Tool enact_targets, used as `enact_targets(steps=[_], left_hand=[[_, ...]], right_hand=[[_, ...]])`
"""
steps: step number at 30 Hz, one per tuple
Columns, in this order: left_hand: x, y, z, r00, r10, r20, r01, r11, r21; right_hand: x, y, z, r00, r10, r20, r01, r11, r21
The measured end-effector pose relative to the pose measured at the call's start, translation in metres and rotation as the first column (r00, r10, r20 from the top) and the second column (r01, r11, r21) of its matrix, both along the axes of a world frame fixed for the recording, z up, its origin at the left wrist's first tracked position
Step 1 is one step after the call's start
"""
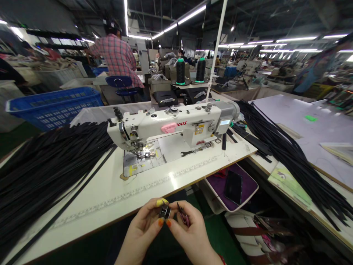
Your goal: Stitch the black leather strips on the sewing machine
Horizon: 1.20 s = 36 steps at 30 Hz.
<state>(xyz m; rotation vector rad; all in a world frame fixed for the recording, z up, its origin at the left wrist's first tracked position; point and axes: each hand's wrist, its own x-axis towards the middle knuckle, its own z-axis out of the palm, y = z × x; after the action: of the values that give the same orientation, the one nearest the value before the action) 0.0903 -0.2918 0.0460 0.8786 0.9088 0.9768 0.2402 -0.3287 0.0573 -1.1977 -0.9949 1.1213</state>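
Note:
Both hands meet in front of the table's near edge, around a small metal bobbin [165, 212] with dark thread on it. My left hand [145, 224] pinches it between thumb and fingers; yellow tape wraps one fingertip. Whether a bobbin case is around it, I cannot tell. The fingertips of my right hand [191, 230] touch the bobbin's other side. Tucked in that same hand is a pair of thread snips [182, 215], blades pointing up. Beyond the hands stands a white sewing machine [171, 127], its needle area lit, with a pink piece on its arm.
Black strips [55, 162] are heaped on the table's left, and more strips [286, 154] hang at the right. A wrench [187, 152] lies beneath the machine arm. Below the table, a phone [233, 187] lies in an open drawer [252, 189]. A person [118, 55] sits beyond a blue basket [55, 106].

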Motion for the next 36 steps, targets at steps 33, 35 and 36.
enact_targets(steps=[33, 35, 36], left_hand=[[-0.031, 0.0, -0.008, 0.988, 0.006, -0.151, 0.022, 0.982, 0.187], [-0.031, -0.001, -0.018, 0.993, 0.046, -0.108, -0.027, 0.985, 0.17], [-0.031, -0.002, -0.025, 0.995, 0.064, -0.082, -0.05, 0.985, 0.164]], right_hand=[[-0.018, 0.05, 0.006, 0.796, 0.26, 0.546, -0.379, 0.918, 0.114], [-0.02, 0.048, -0.002, 0.709, 0.146, 0.69, -0.334, 0.931, 0.147], [-0.02, 0.048, -0.008, 0.634, 0.093, 0.768, -0.332, 0.929, 0.161]])
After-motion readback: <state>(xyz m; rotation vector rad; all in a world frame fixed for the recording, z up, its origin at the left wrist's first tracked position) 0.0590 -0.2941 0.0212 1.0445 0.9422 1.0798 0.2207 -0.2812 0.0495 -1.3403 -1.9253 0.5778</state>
